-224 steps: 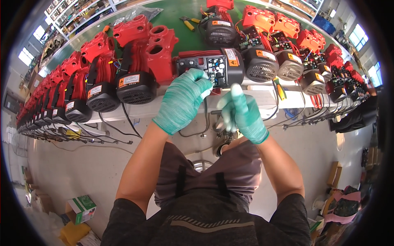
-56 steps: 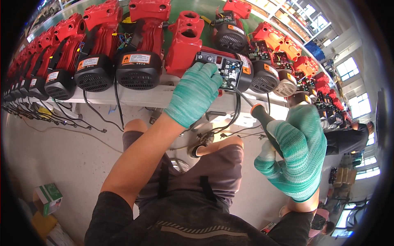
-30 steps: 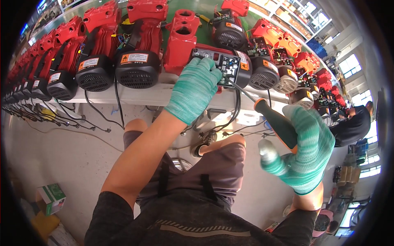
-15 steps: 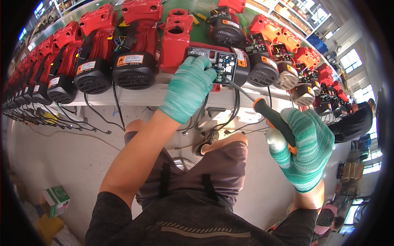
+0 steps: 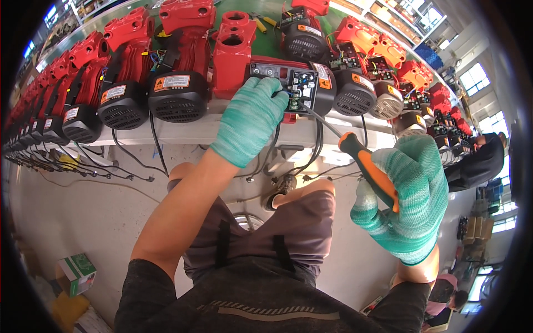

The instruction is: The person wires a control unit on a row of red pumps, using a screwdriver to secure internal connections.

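Observation:
In front of me a red pump (image 5: 232,64) lies on the bench with its black terminal box open, showing a circuit board (image 5: 302,87). My left hand (image 5: 250,119), in a green knit glove, rests on the box with its fingers curled at the board's left edge; whatever they pinch is hidden. My right hand (image 5: 411,194), gloved alike, is closed around the orange and black handle of a screwdriver (image 5: 369,169). The screwdriver's shaft slants up and left, its tip at the terminals along the board's lower edge.
More red pumps with black motor covers (image 5: 177,102) stand in a row to the left, their cables hanging off the bench edge (image 5: 189,130). On the right are pumps with open boards (image 5: 344,55). Yellow-handled pliers (image 5: 261,25) lie behind. A person (image 5: 480,161) works at far right.
The screwdriver handle has turned, so more of its orange side shows. My right hand has shifted slightly left with its fingers rearranged on the handle. My left hand stays at the board.

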`<state>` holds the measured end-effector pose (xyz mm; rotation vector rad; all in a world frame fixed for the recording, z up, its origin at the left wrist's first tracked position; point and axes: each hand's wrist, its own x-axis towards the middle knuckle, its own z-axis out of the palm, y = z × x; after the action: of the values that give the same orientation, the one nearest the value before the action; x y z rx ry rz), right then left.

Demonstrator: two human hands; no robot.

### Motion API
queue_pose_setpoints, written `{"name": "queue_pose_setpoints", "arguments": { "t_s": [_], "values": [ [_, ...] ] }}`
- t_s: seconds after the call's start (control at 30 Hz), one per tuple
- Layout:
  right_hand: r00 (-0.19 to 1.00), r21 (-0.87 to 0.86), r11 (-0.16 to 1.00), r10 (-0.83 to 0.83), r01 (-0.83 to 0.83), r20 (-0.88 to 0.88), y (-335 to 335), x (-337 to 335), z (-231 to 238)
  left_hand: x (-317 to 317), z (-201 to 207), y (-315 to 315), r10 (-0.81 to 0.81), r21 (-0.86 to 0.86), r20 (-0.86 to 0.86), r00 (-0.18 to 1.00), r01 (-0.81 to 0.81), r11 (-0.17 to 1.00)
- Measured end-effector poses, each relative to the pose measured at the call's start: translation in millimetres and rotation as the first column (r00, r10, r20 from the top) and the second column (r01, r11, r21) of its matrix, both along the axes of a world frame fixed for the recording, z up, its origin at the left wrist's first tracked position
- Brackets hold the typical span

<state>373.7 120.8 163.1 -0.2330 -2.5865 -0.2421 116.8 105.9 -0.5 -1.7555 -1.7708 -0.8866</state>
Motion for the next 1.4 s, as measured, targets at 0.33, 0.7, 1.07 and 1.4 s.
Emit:
{"name": "queue_pose_setpoints", "arguments": {
  "t_s": [0.33, 0.7, 1.07, 1.4],
  "values": [
    [0.990, 0.025, 0.995, -0.101, 0.099, 0.098, -5, 0, 3, -2, -8, 4, -0.033, 0.078, 0.079, 0.996, 0.027, 0.997],
    [0.996, 0.006, 0.998, -0.062, 0.062, 0.068, -7, -5, 5, 1, -13, 8, -0.039, 0.180, 0.124, 0.992, 0.016, 0.983],
    [0.995, -0.084, 0.996, 0.006, 0.003, 0.104, -8, 2, 8, 9, -19, 13, -0.038, 0.252, 0.170, 0.985, -0.006, 0.968],
    [0.996, 0.021, 0.997, -0.076, 0.076, 0.042, -5, -5, 5, 12, -22, 15, -0.041, 0.303, 0.176, 0.984, -0.014, 0.953]
  ]
}}
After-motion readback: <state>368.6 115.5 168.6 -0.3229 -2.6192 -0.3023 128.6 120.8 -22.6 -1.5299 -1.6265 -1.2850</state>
